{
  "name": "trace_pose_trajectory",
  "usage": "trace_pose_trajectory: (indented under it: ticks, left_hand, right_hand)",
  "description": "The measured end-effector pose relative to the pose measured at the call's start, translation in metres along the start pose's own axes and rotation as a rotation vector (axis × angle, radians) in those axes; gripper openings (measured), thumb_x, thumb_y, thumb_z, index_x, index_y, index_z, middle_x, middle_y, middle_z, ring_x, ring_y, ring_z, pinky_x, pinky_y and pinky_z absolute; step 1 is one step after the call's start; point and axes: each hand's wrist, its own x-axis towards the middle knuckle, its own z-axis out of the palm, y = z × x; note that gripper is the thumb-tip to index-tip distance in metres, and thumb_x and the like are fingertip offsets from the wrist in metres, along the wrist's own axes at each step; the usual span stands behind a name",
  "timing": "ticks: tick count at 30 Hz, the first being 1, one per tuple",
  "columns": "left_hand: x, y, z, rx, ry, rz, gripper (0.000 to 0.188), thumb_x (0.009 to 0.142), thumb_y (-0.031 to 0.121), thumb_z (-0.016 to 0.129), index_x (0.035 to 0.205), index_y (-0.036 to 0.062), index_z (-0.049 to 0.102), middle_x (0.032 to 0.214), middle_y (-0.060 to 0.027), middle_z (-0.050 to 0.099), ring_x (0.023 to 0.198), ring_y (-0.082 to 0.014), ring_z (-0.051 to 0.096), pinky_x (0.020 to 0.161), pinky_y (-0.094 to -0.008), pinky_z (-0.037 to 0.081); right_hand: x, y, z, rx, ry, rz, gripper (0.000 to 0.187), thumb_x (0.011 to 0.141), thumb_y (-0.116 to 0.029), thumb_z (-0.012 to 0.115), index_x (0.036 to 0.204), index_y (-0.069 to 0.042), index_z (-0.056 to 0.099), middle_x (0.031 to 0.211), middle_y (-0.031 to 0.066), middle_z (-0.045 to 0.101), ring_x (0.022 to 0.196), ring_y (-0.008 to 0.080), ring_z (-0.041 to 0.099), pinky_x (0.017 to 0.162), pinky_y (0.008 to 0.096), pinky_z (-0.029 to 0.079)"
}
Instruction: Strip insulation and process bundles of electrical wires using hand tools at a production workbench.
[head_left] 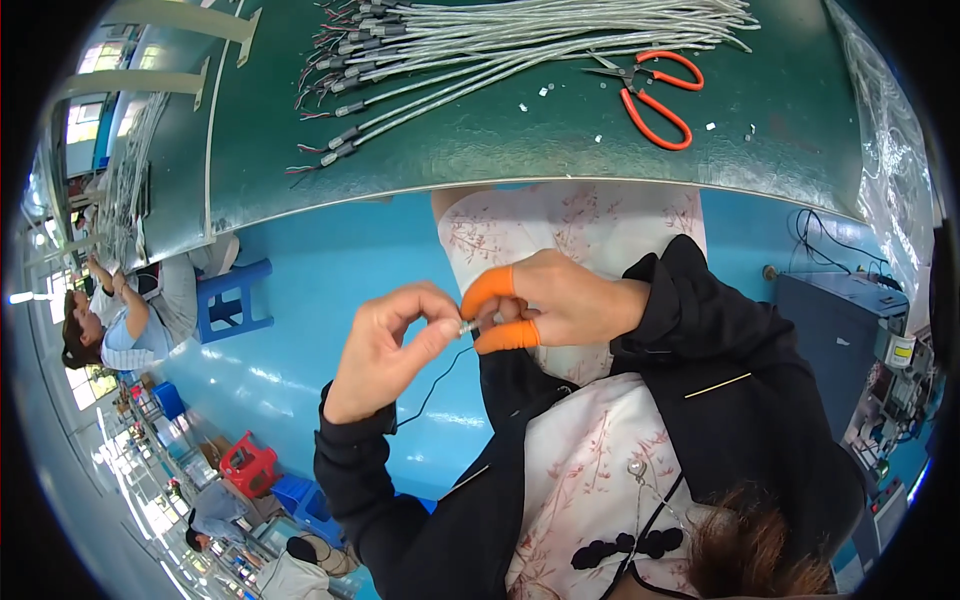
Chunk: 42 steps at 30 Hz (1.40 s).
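Over my lap, my left hand (385, 350) and my right hand (562, 302) meet at the fingertips. Between them is a small silvery piece (466, 327), pinched by thumb and finger on both sides; it is too small to tell its kind. Orange finger cots cover the thumb and a finger of my right hand, while the left fingers are bare. A thin dark cord (436, 384) hangs just below the fingertips; whether it joins the piece is hidden.
On the green table (450, 160) lie a bundle of silvery cables (520, 40) with stripped ends, orange-handled scissors (650, 98) and white scraps. Clear plastic sheeting (890, 150) hangs at the right. A grey cabinet (830, 330) stands below. Left are a blue stool (232, 300) and a co-worker (130, 310).
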Motion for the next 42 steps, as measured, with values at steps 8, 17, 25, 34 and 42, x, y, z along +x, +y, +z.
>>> trace_pose_trajectory:
  ticks: [8,17,25,34,42]
  left_hand:
    - [0.027,-0.014,0.044,0.088,0.561,0.348,0.006,0.082,0.000,0.061,0.086,-0.0023,0.058,0.082,-0.0088,0.057,0.071,-0.0181,0.055,0.063,-0.0278,0.045]
    - [0.032,-0.023,0.051,1.139,0.920,0.842,0.015,0.075,-0.002,0.066,0.088,0.0012,0.058,0.083,-0.0090,0.056,0.066,-0.0250,0.051,0.056,-0.0333,0.040]
    - [0.001,-0.031,0.049,0.105,0.753,0.471,0.021,0.078,0.002,0.067,0.098,0.0007,0.060,0.089,-0.0080,0.059,0.075,-0.0191,0.053,0.066,-0.0282,0.043]
    - [0.004,-0.025,0.037,0.065,0.602,0.443,0.018,0.076,0.002,0.069,0.093,0.0008,0.062,0.094,-0.0064,0.063,0.084,-0.0180,0.054,0.074,-0.0283,0.043]
    - [0.010,-0.022,0.052,0.541,0.916,0.627,0.016,0.073,-0.002,0.068,0.088,0.0026,0.063,0.089,-0.0074,0.063,0.080,-0.0239,0.055,0.070,-0.0315,0.044]
  right_hand:
    - [0.007,-0.020,0.014,0.493,0.349,0.345,0.012,0.093,-0.010,0.052,0.099,0.000,0.056,0.074,0.0050,0.060,0.049,0.0089,0.054,0.043,0.0206,0.038]
    - [0.008,-0.017,0.026,0.511,0.516,0.357,0.016,0.096,-0.012,0.048,0.098,0.002,0.055,0.074,0.0061,0.061,0.047,0.0089,0.053,0.040,0.0198,0.033]
    - [0.005,-0.012,0.032,0.075,0.535,0.131,0.010,0.091,-0.005,0.056,0.097,0.003,0.057,0.074,0.0063,0.062,0.050,0.0094,0.055,0.043,0.0200,0.040]
    - [0.005,-0.010,0.038,-0.416,0.492,-0.069,0.014,0.086,0.002,0.060,0.100,0.004,0.057,0.075,0.0070,0.063,0.056,0.0086,0.058,0.047,0.0204,0.044]
    - [0.005,-0.027,0.043,0.172,0.463,0.185,0.018,0.088,0.002,0.056,0.105,0.004,0.051,0.079,0.0069,0.063,0.060,0.0097,0.060,0.049,0.0206,0.045]
